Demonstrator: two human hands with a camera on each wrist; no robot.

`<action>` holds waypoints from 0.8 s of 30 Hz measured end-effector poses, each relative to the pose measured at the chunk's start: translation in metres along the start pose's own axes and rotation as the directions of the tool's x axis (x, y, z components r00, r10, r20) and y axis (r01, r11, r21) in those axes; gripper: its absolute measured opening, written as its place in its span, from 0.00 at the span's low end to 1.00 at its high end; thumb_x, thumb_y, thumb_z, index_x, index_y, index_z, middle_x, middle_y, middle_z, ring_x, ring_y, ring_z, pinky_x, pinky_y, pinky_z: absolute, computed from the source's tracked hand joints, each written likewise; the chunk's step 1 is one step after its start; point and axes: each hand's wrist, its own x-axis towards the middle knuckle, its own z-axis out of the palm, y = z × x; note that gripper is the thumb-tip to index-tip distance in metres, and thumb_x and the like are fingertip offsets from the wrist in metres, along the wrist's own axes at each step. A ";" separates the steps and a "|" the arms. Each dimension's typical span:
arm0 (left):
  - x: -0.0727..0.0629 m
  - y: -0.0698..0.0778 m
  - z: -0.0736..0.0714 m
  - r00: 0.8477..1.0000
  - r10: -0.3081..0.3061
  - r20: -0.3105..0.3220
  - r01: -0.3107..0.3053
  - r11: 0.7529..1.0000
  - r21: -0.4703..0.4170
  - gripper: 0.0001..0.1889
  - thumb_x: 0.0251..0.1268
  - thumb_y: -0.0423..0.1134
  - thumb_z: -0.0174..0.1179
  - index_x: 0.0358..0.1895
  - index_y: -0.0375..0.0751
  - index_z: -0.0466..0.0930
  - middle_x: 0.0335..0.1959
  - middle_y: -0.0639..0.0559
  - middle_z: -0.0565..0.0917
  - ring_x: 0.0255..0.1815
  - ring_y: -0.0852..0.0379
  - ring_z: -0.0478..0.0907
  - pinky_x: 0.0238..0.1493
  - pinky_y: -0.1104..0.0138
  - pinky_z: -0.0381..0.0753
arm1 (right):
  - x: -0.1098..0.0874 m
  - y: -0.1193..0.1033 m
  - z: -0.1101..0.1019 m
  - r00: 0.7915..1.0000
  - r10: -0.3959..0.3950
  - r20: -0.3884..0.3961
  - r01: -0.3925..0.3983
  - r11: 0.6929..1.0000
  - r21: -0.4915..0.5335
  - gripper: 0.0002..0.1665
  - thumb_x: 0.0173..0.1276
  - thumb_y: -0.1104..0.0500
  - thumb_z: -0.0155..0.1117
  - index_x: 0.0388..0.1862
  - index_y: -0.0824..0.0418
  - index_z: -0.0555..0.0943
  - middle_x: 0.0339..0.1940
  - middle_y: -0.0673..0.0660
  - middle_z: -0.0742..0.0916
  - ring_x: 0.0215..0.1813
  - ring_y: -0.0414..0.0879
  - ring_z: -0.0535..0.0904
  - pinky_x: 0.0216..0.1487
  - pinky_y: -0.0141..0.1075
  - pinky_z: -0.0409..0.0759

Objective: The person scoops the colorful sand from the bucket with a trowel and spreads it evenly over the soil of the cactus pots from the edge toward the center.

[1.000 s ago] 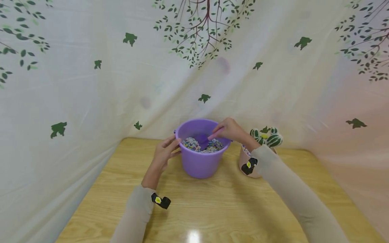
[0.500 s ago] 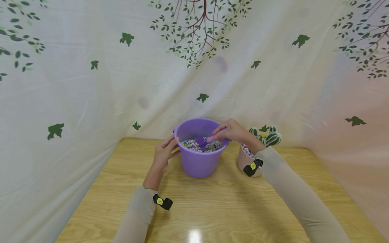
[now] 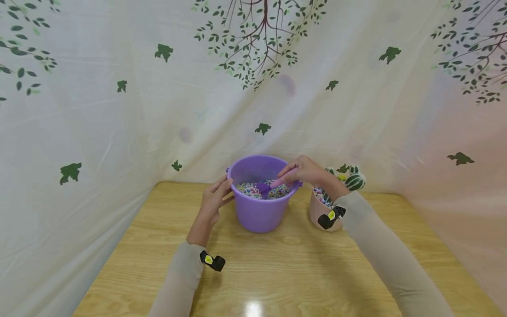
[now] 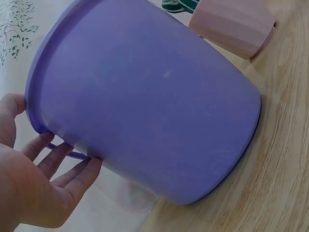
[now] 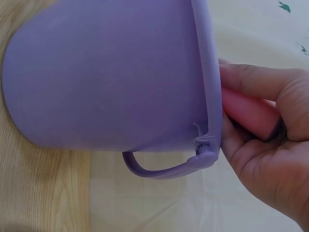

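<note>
A purple bucket (image 3: 261, 214) stands on the table, partly filled with small multicoloured beads (image 3: 248, 189). My left hand (image 3: 214, 200) holds its left side. In the left wrist view the thumb lies at the rim and the fingertips (image 4: 91, 164) touch the outer wall below it. My right hand (image 3: 303, 171) grips the pink handle (image 5: 251, 113) of a small toy shovel over the bucket's right rim. The shovel's purple blade (image 3: 263, 188) sits down among the beads, its lower part hidden. In the right wrist view the bucket wall hides the blade.
Close to the right of the bucket stands a pink pot (image 3: 318, 211) with a knitted cactus (image 3: 355, 180) and coloured beads, partly behind my right wrist. The bucket's handle (image 5: 164, 171) hangs at its far side. A printed cloth (image 3: 206, 110) hangs behind the wooden table (image 3: 253, 273).
The shovel blade has shifted slightly among the beads, and its handle is now tilted lower. My right hand moved a little to the right. My left hand keeps its place on the bucket.
</note>
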 end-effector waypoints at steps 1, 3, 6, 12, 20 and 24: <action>0.000 0.000 0.000 1.000 0.001 0.003 -0.001 1.000 0.006 0.28 0.72 0.47 0.62 0.71 0.42 0.74 0.70 0.40 0.77 0.68 0.41 0.77 0.65 0.51 0.82 | 0.000 0.000 0.000 1.000 0.000 0.000 0.000 1.000 0.005 0.15 0.64 0.63 0.72 0.48 0.70 0.87 0.36 0.62 0.92 0.29 0.46 0.86 0.31 0.33 0.86; 0.001 0.000 0.001 1.000 -0.001 0.003 0.001 1.000 0.013 0.28 0.72 0.47 0.62 0.72 0.43 0.74 0.71 0.40 0.76 0.69 0.40 0.77 0.64 0.51 0.82 | -0.001 0.000 -0.001 1.000 0.010 0.000 -0.010 1.000 0.019 0.16 0.63 0.62 0.72 0.48 0.70 0.87 0.35 0.62 0.92 0.29 0.46 0.86 0.33 0.34 0.87; 0.002 0.000 0.001 1.000 -0.005 -0.002 0.005 1.000 0.020 0.28 0.72 0.48 0.62 0.72 0.43 0.74 0.71 0.40 0.76 0.68 0.40 0.77 0.64 0.52 0.83 | -0.003 0.001 -0.002 0.999 0.035 0.004 -0.035 0.998 0.049 0.18 0.64 0.62 0.72 0.50 0.72 0.86 0.35 0.61 0.93 0.32 0.47 0.87 0.37 0.36 0.89; 0.005 0.003 0.000 1.000 -0.012 -0.006 0.012 1.000 0.022 0.28 0.72 0.49 0.62 0.71 0.43 0.75 0.71 0.41 0.76 0.69 0.41 0.77 0.64 0.52 0.83 | -0.006 0.000 -0.002 0.999 0.028 0.016 -0.029 0.996 0.088 0.20 0.67 0.64 0.68 0.55 0.75 0.82 0.40 0.59 0.93 0.36 0.49 0.88 0.40 0.37 0.89; 0.011 0.004 -0.002 0.999 -0.034 -0.010 0.034 0.999 0.033 0.27 0.71 0.47 0.62 0.70 0.43 0.76 0.69 0.39 0.78 0.67 0.40 0.79 0.61 0.53 0.85 | -0.011 -0.001 -0.001 0.996 0.082 -0.025 -0.078 0.989 0.122 0.24 0.66 0.60 0.72 0.57 0.74 0.82 0.37 0.57 0.93 0.36 0.46 0.88 0.41 0.36 0.88; 0.013 0.004 -0.001 0.999 -0.043 -0.004 0.043 0.998 0.034 0.27 0.71 0.47 0.62 0.70 0.43 0.75 0.70 0.40 0.77 0.67 0.40 0.78 0.61 0.54 0.85 | -0.015 0.002 -0.002 0.995 0.081 -0.055 -0.073 0.988 0.133 0.23 0.66 0.60 0.72 0.56 0.71 0.84 0.37 0.58 0.93 0.38 0.47 0.88 0.42 0.36 0.86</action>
